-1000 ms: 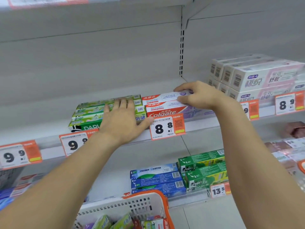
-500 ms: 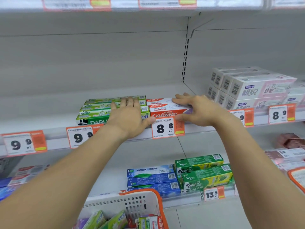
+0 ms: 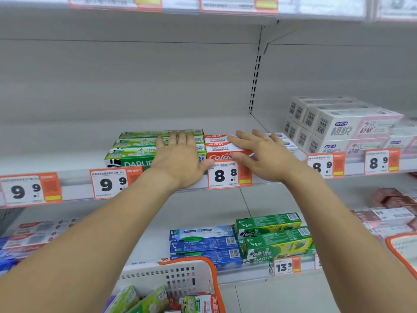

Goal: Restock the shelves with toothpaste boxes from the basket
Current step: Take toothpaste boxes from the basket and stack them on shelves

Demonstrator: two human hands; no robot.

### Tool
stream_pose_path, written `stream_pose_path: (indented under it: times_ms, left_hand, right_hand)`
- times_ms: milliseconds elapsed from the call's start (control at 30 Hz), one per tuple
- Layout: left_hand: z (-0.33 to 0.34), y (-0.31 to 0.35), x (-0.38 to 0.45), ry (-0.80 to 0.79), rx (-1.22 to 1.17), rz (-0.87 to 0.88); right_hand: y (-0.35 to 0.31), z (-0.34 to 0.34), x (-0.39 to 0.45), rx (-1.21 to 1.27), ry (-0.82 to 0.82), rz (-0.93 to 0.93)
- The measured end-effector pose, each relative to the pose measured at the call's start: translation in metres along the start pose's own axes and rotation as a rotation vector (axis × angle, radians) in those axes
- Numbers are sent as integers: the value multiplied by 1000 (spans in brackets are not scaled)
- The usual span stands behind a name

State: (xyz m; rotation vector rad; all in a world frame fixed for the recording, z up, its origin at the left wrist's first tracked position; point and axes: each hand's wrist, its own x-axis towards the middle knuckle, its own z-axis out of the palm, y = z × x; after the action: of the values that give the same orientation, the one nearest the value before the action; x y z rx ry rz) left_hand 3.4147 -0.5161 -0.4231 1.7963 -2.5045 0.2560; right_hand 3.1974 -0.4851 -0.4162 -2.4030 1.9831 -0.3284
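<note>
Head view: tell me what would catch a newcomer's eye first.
Two bare forearms reach to the middle shelf, where the left hand lies flat on the green Darlie boxes and the right hand rests with straight fingers on the red Colgate boxes. Below them hang orange price tags, the 8.8 tag between the wrists. At the bottom, a white basket with an orange rim holds more boxes.

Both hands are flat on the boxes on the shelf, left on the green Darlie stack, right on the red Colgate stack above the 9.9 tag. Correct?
Not quite. In the head view the tag under the Colgate stack reads 8.8, not 9.9. The rest holds: left hand flat on the Darlie stack, right hand on the Colgate.
</note>
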Motion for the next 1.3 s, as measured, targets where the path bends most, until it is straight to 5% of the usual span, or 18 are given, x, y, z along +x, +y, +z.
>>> stream_pose_path:
  times_ms: [200, 300, 467, 500, 567, 700, 800, 900, 1133, 1300]
  left_hand:
    - [0, -1, 1, -1, -20, -3]
    - [-3, -2, -5, 16, -57, 16]
    - [11, -11, -70, 563, -374, 201]
    - [21, -15, -96, 646, -428, 215]
    - [55, -21, -153, 566, -515, 230]
    - [143, -38, -245, -46, -582, 187]
    - [178, -35, -278, -383, -548, 57]
    - [194, -23, -295, -372, -749, -33]
    - [205, -22, -290, -570, -757, -152]
    - [205, -20, -291, -570, -770, -213]
  right_hand:
    - [-5, 5, -1, -56, 1, 5]
    - [-15, 7, -6, 140, 135, 7]
    - [-73, 29, -39, 439, 644, -252]
    - [-87, 41, -51, 459, 612, -284]
    - [-108, 67, -71, 461, 380, -326]
    - [-126, 114, -98, 348, -335, -245]
    - [-131, 146, -115, 106, -651, -230]
    - [-133, 175, -128, 9, -787, -232]
    - [-146, 205, -120, -96, -747, -280]
    - [-140, 210, -119, -15, -877, -196]
